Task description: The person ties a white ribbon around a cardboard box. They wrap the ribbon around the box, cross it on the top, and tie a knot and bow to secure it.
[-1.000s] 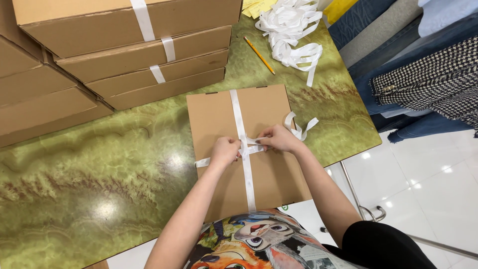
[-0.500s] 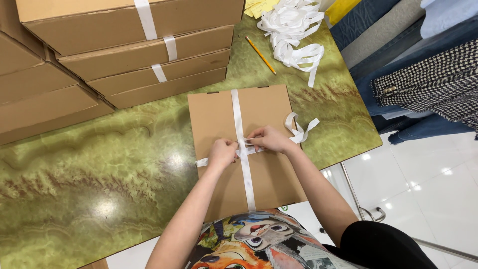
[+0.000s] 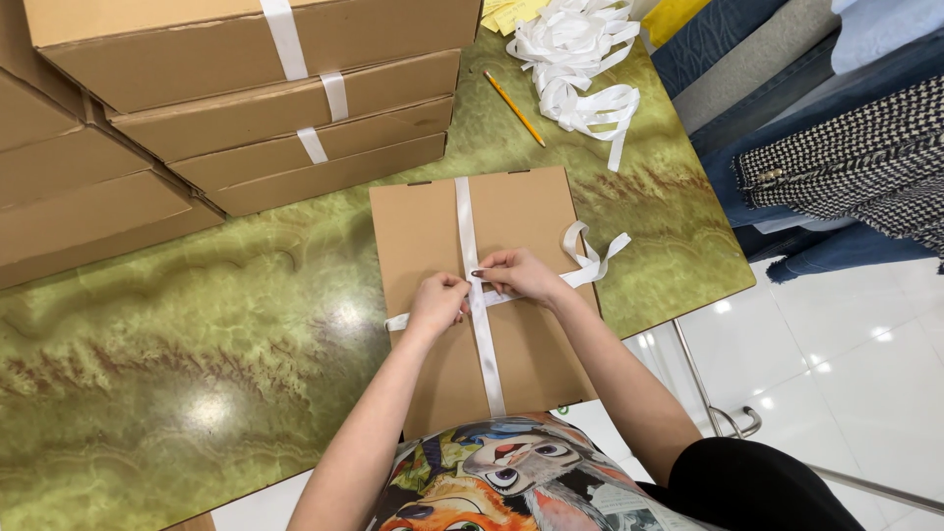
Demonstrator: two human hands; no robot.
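At the upper left of the frame sits a stack of brown boxes point(image 3: 246, 108), each one tied with a white band. They rest on the green bench point(image 3: 177, 324).

In the middle of the frame lies a flat brown box point(image 3: 423, 221). A white ribbon point(image 3: 463, 211) runs along it from the top edge down to the bottom edge. A second piece of ribbon crosses it from left to right. The two pieces meet in the middle of the box, and both hands are right there.

The left hand point(image 3: 438, 303) is just to the left of the crossing. Its fingers are closed tight and pinch the ribbon. A short ribbon end pokes out to the left of this hand.

The right hand point(image 3: 521, 275) is just to the right of the crossing and a little higher. Its fingers are also closed and pinch the ribbon. Both hands are about as near to the crossing as each other.

The loose ribbon tail point(image 3: 590, 258) curls out to the right of the right hand, across the right edge of the box.

At the top, right of the middle, lie a yellow pencil point(image 3: 513, 108) and a pile of white ribbon point(image 3: 575, 54).
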